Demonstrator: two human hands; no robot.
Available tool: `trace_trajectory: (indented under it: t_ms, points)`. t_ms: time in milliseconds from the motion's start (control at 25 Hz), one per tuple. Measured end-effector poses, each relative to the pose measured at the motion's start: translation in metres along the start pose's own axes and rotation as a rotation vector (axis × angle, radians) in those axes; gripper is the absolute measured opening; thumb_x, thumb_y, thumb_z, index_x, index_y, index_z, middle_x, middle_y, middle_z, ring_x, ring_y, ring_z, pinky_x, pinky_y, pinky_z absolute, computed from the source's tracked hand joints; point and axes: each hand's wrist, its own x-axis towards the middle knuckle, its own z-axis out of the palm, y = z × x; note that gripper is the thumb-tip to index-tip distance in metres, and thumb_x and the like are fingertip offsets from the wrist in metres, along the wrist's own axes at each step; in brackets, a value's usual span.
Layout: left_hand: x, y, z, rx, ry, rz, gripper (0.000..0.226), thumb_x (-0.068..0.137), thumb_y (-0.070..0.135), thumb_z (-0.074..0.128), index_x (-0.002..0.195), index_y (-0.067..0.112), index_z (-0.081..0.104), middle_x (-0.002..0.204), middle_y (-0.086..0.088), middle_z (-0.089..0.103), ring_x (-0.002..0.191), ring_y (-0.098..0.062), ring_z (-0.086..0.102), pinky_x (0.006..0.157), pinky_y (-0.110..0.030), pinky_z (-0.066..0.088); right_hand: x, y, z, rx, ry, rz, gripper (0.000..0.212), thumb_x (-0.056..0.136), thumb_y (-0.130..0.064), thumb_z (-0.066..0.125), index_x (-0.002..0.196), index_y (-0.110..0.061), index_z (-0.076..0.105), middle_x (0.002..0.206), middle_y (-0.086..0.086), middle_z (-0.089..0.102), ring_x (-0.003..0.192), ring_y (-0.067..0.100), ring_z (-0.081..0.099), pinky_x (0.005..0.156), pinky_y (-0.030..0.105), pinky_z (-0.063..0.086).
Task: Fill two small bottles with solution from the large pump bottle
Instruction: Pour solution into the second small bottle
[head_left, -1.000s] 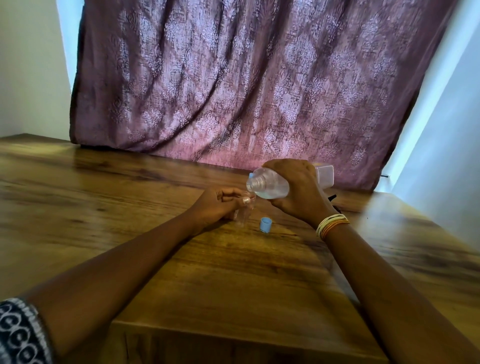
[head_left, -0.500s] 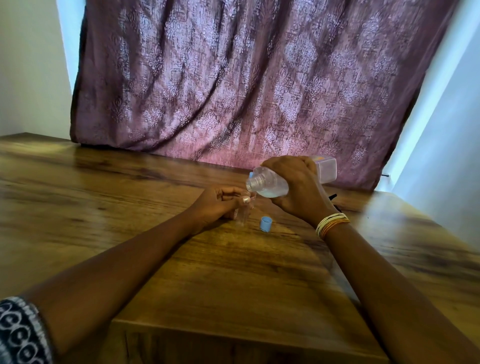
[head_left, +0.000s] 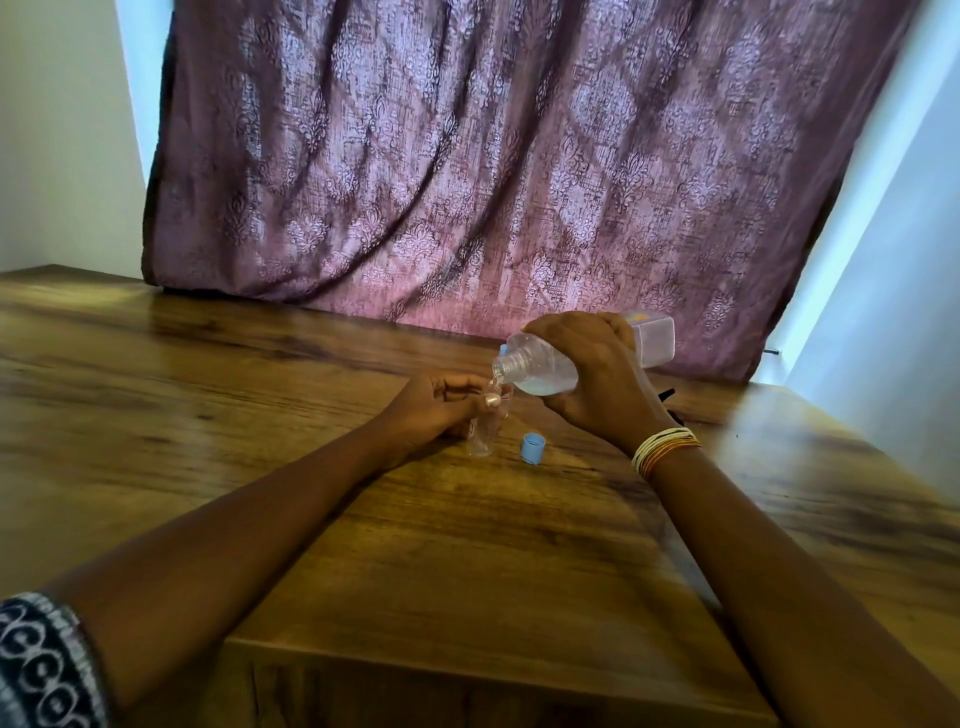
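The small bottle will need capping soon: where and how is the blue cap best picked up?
Pinch the blue cap across its round side wall, coming from above. It lies loose on the wooden table, apparently tipped on its side, just right of the small bottle.

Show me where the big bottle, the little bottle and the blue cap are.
large bottle (head_left: 545, 371), head view, on its clear shoulder near the neck.
small bottle (head_left: 480, 439), head view, on its clear lower body.
blue cap (head_left: 533, 449), head view, on its side wall.
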Motion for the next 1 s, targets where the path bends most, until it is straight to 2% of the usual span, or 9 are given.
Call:
trace_trajectory:
  t_ms: [80,120,280,480,600,720,800,880,1000]
  points:
    - [-0.0006,0.0003,-0.0001,-0.007,-0.011,0.005,0.025,0.080,0.009,0.068,0.105,0.007,0.069,0.091,-0.007,0.077,0.083,-0.023,0.070,0.072,-0.037,0.053,0.0004,0.0006,0.0000,-0.016,0.002,-0.002,0.049,0.076,-0.042,0.071,0.120,-0.026,0.061,0.121,-0.008,0.065,0.116,0.018,0.058,0.097,0.049,0.036]
    - [-0.0015,0.0008,0.0003,-0.017,-0.016,0.007,0.022,0.078,0.012,0.069,0.100,0.012,0.071,0.088,-0.006,0.077,0.082,-0.028,0.067,0.069,-0.036,0.051,0.0006,0.0010,0.0000,-0.022,0.002,-0.002,0.048,0.076,-0.043,0.070,0.120,-0.026,0.061,0.121,-0.008,0.065,0.116,0.018,0.058,0.097,0.048,0.036]
    - [-0.0006,0.0002,0.0007,-0.032,0.014,-0.002,0.037,0.069,0.018,0.071,0.104,0.005,0.069,0.103,-0.026,0.070,0.095,-0.044,0.057,0.080,-0.050,0.043,0.0004,0.0018,-0.0002,-0.014,0.002,0.004,0.048,0.076,-0.043,0.070,0.120,-0.027,0.061,0.121,-0.009,0.064,0.117,0.017,0.058,0.099,0.049,0.036]
    - [0.0014,-0.0029,-0.0009,-0.012,0.016,0.001,0.034,0.072,0.018,0.073,0.104,0.006,0.071,0.096,-0.018,0.074,0.090,-0.039,0.060,0.078,-0.045,0.046,0.0001,0.0003,-0.0019,-0.006,0.010,-0.002,0.048,0.076,-0.043,0.069,0.120,-0.025,0.061,0.121,-0.007,0.065,0.117,0.019,0.058,0.099,0.051,0.036]
    - [-0.0004,0.0008,0.0005,0.021,0.011,0.001,0.025,0.080,0.007,0.068,0.104,0.005,0.069,0.090,-0.007,0.076,0.080,-0.026,0.069,0.073,-0.038,0.054,0.0003,0.0001,-0.0026,0.001,0.011,0.002,0.048,0.076,-0.042,0.068,0.120,-0.025,0.061,0.121,-0.007,0.065,0.117,0.020,0.058,0.099,0.051,0.035]
    - [-0.0015,0.0014,-0.0004,0.021,0.024,0.015,0.036,0.073,0.017,0.071,0.107,0.005,0.068,0.100,-0.022,0.073,0.094,-0.045,0.066,0.085,-0.057,0.051,0.0005,-0.0007,-0.0033,0.001,0.011,-0.002,0.049,0.075,-0.039,0.069,0.121,-0.023,0.061,0.121,-0.005,0.065,0.117,0.021,0.058,0.098,0.050,0.036]
    - [-0.0008,0.0008,-0.0011,0.040,0.032,0.023,0.038,0.071,0.020,0.071,0.107,0.006,0.069,0.104,-0.023,0.072,0.101,-0.052,0.062,0.089,-0.064,0.047,0.0000,-0.0011,-0.0031,-0.003,0.010,-0.002,0.050,0.075,-0.039,0.069,0.121,-0.023,0.061,0.121,-0.004,0.065,0.117,0.021,0.058,0.098,0.050,0.035]
    - [0.0001,-0.0007,-0.0012,0.042,0.030,0.030,0.030,0.077,0.013,0.069,0.107,0.005,0.068,0.100,-0.018,0.073,0.099,-0.050,0.063,0.089,-0.062,0.048,-0.0001,-0.0006,-0.0029,-0.004,0.007,-0.002,0.049,0.076,-0.041,0.066,0.121,-0.023,0.061,0.121,-0.005,0.065,0.117,0.021,0.058,0.098,0.050,0.035]
    - [0.0005,-0.0008,-0.0004,0.031,0.014,0.020,0.023,0.084,0.003,0.064,0.107,0.003,0.067,0.095,-0.013,0.073,0.090,-0.034,0.067,0.086,-0.053,0.052,0.0001,0.0001,-0.0028,-0.002,-0.002,-0.003,0.049,0.076,-0.042,0.066,0.121,-0.024,0.060,0.122,-0.006,0.064,0.117,0.020,0.057,0.098,0.050,0.035]
